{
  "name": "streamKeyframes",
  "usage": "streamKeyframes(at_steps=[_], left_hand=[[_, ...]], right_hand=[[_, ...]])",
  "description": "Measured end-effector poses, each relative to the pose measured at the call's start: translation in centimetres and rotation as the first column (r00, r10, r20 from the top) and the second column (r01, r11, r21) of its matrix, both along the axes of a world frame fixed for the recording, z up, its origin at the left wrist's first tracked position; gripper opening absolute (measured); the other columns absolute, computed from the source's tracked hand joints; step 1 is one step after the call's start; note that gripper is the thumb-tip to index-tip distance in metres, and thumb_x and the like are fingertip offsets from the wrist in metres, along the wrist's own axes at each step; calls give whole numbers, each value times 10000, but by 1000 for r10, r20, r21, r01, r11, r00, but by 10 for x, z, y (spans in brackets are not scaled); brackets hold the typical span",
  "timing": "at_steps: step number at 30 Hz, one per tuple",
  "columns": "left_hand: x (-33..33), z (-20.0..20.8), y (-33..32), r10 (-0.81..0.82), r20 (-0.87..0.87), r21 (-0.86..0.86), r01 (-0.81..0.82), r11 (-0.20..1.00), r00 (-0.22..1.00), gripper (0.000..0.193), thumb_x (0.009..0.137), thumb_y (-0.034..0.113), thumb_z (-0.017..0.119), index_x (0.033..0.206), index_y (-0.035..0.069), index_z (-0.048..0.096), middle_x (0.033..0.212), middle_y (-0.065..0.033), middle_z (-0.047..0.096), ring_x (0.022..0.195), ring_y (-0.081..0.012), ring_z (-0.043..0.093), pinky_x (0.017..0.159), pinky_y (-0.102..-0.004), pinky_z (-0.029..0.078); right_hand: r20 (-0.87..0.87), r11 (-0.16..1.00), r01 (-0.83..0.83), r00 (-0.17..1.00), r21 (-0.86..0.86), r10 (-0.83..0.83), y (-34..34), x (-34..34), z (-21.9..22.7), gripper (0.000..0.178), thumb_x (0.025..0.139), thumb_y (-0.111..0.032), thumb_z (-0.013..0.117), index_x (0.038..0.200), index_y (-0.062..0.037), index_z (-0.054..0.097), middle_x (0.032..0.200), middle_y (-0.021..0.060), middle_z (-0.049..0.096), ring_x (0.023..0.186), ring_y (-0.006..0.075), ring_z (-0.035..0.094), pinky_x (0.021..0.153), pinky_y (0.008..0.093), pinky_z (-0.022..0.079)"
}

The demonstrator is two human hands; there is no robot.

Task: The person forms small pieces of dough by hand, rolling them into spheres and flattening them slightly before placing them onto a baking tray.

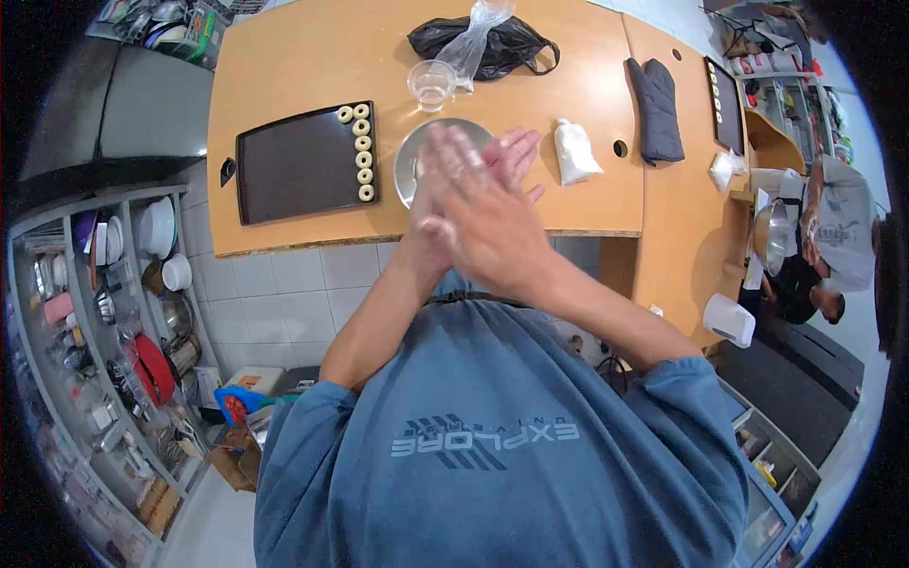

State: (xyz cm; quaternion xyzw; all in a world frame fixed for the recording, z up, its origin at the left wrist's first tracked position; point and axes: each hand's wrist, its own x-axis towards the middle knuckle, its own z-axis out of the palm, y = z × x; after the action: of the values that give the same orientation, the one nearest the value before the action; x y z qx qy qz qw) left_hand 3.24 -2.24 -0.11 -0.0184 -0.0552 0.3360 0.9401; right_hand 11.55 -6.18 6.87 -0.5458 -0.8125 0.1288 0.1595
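My right hand (488, 218) lies flat across my left hand (428, 227), palm to palm, with the fingers of both stretched out and crossing. Whatever may be between the palms is hidden, and the fingertips are slightly blurred. Both hands are above a round metal bowl (404, 161) and cover most of its inside. Left of the bowl is a dark baking tray (294, 166). Several pale dough rings (364, 143) line its right side in a column, with one more beside the top of that column.
Behind the bowl stand a clear plastic cup (432, 85) and a black plastic bag (511, 49). To the right lie a white pouch (574, 151) and a dark oven mitt (657, 112). Another tray (725, 109) holds dough rings near a person (843, 222). Loaded shelves (104, 256) stand at left.
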Motion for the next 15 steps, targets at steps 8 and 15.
streamKeyframes(at_steps=[8,15], left_hand=[[15,27,-24,-82,-369,315,208,926,926,728,1051,563,264,1593,93,144,1664,-121,145,1539,-226,129,1241,-479,163],[9,30,-12,-127,-168,44,136,990,978,771,1042,582,248,1602,78,83,1677,-121,98,1553,-236,67,1247,-463,103]], right_hand=[[2,999,13,1000,-29,-13,17,-10,8,664,1019,-421,407,1556,-44,308,1653,152,204,1535,324,167,1226,544,17],[60,982,189,980,13,-189,13,15,-2,697,981,-451,483,1513,-16,366,1620,156,290,1517,309,228,1213,583,96]])
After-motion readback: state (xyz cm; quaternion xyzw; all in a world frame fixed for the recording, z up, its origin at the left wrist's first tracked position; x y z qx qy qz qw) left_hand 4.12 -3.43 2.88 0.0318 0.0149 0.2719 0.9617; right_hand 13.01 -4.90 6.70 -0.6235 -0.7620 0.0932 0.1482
